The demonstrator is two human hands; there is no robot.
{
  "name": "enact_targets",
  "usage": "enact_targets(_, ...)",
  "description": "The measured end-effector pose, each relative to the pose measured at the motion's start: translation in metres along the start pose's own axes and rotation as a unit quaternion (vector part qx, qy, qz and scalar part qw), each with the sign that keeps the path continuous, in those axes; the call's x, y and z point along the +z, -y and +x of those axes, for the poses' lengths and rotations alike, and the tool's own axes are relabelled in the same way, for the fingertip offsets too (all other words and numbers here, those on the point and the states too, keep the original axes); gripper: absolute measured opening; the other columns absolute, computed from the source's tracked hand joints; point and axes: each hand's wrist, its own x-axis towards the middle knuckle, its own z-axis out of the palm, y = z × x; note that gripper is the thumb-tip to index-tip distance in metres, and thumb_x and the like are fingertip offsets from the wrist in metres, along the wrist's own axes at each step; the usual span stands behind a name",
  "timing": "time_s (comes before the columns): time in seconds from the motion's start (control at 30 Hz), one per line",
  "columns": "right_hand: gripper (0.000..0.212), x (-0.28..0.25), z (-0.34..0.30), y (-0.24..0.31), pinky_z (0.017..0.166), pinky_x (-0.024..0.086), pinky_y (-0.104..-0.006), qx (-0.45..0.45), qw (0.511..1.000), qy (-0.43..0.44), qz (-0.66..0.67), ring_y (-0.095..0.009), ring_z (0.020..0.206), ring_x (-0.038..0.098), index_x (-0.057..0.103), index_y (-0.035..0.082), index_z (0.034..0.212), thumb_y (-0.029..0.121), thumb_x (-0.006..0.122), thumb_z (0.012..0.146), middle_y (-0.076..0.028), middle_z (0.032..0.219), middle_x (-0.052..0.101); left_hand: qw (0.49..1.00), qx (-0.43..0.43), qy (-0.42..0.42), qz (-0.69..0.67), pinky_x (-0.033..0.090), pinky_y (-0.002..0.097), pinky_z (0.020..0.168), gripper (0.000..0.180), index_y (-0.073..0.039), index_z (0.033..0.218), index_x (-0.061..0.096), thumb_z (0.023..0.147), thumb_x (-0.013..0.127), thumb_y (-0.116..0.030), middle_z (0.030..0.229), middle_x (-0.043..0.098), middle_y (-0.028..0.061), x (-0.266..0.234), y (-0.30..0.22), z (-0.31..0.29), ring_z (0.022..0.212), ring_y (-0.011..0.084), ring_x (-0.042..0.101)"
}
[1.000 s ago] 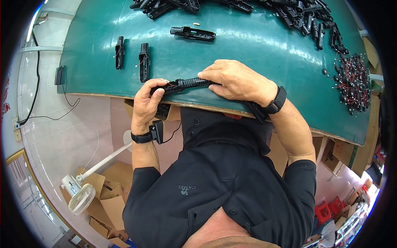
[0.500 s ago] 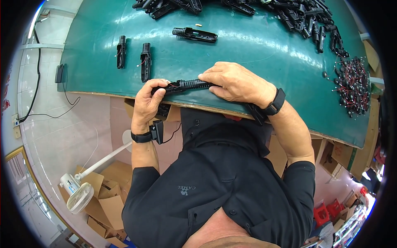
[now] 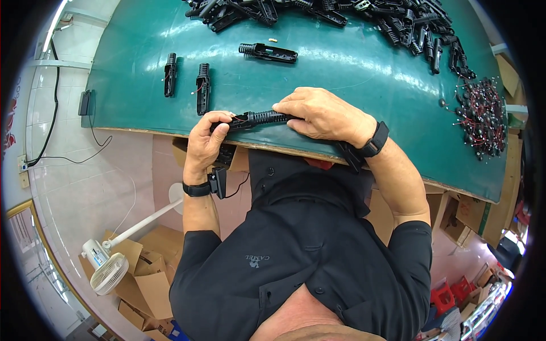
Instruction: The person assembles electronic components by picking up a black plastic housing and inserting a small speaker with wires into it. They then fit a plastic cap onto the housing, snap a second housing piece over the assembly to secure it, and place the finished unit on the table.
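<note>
A black plastic housing with a ribbed neck [image 3: 259, 118] lies level between my hands, just above the table's near edge. My left hand [image 3: 207, 133] pinches its open, hollow end, where a thin red wire shows. Around the other end, past the ribs, the fingers of my right hand [image 3: 324, 113] are closed; they hide that tip. Beyond my left hand stand two similar housings, one at the left [image 3: 170, 75] and one closer [image 3: 203, 88] with a red wire hanging out. Farther off, a third housing [image 3: 270, 52] lies crosswise, with a small pale piece [image 3: 273, 40] behind it.
A heap of black housings [image 3: 409, 25] spreads along the table's far side. At the right is a pile of small round black parts with red wires [image 3: 482, 119]. The green tabletop [image 3: 136, 113] ends close to my body. A fan [image 3: 108, 267] and cardboard boxes [image 3: 151, 284] stand below left.
The view has shifted slightly. Both hands keep the same grip on the housing, with hardly any visible movement.
</note>
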Motion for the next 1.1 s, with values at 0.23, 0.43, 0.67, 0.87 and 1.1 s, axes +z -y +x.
enact_targets(0.23,0.042,-0.011,0.009,0.018,0.089,0.057,-0.042,-0.006,0.997,-0.074,0.03,-0.035,0.099,0.07,0.07,0.003,0.129,0.008,0.077,0.087,-0.016,0.111,0.075,0.994,0.02,-0.054,-0.087,0.053,0.03,0.094,0.023,-0.004,0.114,0.067,0.103,0.071,-0.024,0.124,0.07,0.0118,-0.017,-0.009,-0.009,0.106,0.0165,0.065)
enact_targets(0.43,0.045,-0.009,0.019,0.034,0.093,0.058,-0.0399,0.061,0.992,-0.099,0.056,-0.035,0.102,0.073,0.068,0.002,0.134,0.01,0.076,0.091,-0.018,0.119,0.075,0.982,0.068,-0.107,-0.141,0.054,0.0284,0.09,0.024,-0.005,0.116,0.065,0.103,0.071,-0.024,0.127,0.068,0.0142,-0.046,-0.013,-0.016,0.103,0.0151,0.064)
enact_targets(0.67,0.047,0.006,0.05,0.04,0.094,0.058,-0.0381,0.16,0.971,-0.097,0.152,-0.028,0.106,0.074,0.064,0.0,0.139,0.013,0.073,0.094,-0.021,0.124,0.074,0.971,0.104,-0.181,-0.121,0.052,0.0299,0.091,0.024,-0.005,0.119,0.063,0.104,0.071,-0.022,0.13,0.067,0.0136,-0.088,-0.01,-0.008,0.103,0.016,0.063)
enact_targets(0.87,0.049,0.027,0.087,0.032,0.091,0.059,-0.0375,0.247,0.946,-0.121,0.174,-0.026,0.104,0.075,0.062,-0.001,0.139,0.02,0.071,0.096,-0.024,0.123,0.074,0.947,0.047,-0.291,0.125,0.054,0.0311,0.088,0.019,-0.003,0.111,0.067,0.101,0.074,-0.017,0.123,0.071,0.0128,-0.108,0.001,0.011,0.099,0.0168,0.066)
enact_targets(1.1,0.047,0.047,0.146,0.028,0.089,0.058,-0.0393,0.27,0.951,-0.116,0.098,-0.031,0.103,0.075,0.063,-0.001,0.136,0.023,0.07,0.096,-0.022,0.119,0.075,0.897,0.029,-0.275,0.344,0.054,0.0372,0.089,0.025,-0.002,0.107,0.068,0.093,0.081,-0.018,0.118,0.072,0.0145,-0.116,0.003,0.024,0.1,0.024,0.069)
